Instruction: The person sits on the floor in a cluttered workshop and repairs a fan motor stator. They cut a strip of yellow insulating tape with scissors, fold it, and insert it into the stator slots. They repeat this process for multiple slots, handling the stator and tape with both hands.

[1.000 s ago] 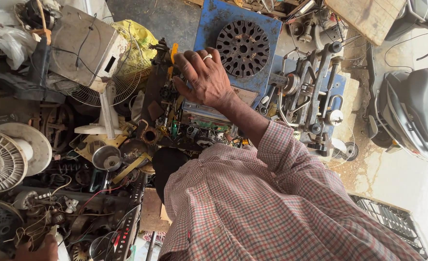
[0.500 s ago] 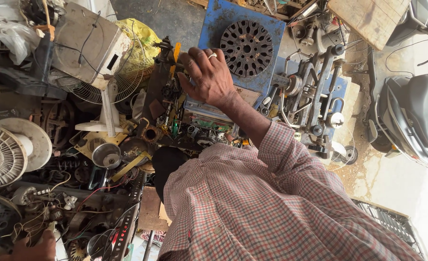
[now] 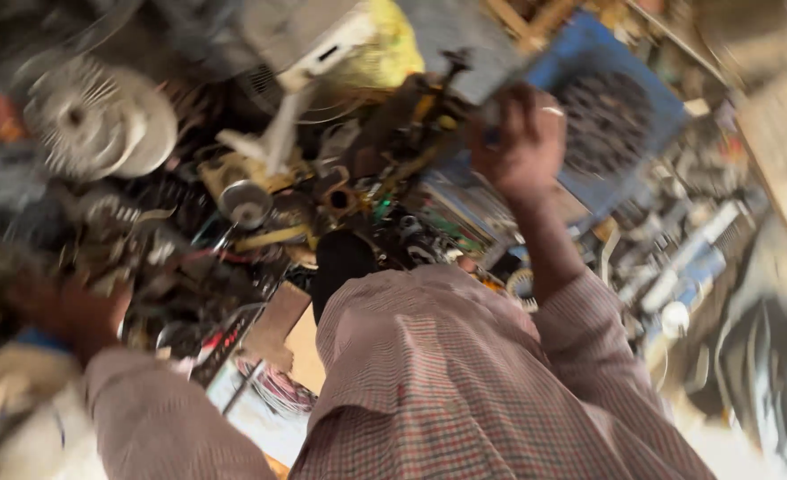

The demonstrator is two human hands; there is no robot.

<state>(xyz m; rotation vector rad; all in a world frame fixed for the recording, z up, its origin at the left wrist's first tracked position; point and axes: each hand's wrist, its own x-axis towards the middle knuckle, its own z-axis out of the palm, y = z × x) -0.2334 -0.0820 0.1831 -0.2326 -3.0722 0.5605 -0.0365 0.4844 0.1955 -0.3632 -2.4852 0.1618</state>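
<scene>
The view is smeared by motion, so fine detail is lost. The right hand (image 3: 522, 147), a ring (image 3: 552, 112) on one finger, is stretched out to about 1 o'clock from the checked shirt (image 3: 465, 391). Its fingers are clenched at the left edge of a blue panel (image 3: 669, 116). Whether they actually grip that edge or a grey piece beside it, I cannot tell. A dark, round, holed disc (image 3: 607, 120) lies on the panel, just beside the knuckles at their 3 o'clock, and the hand does not seem to touch it.

The left hand (image 3: 64, 311) is low at 9 o'clock, sunk in the scrap heap (image 3: 171, 258). It is too blurred to tell whether it is clenched, released or holding anything.

Between the two hands the heap holds a small metal cup (image 3: 245, 204), yellowish tool parts and wires. A white fan wheel (image 3: 100, 120) sits at 10 o'clock and a yellow bag (image 3: 385, 49) at 12 o'clock. A cardboard scrap (image 3: 291, 333) lies close against the shirt.

As for progress, the work looks barely begun. The right hand has reached the panel and closed, but the panel and disc lie flat among the clutter. Nothing appears lifted clear or set apart, so any pulling free or sorting seems yet to be done.
</scene>
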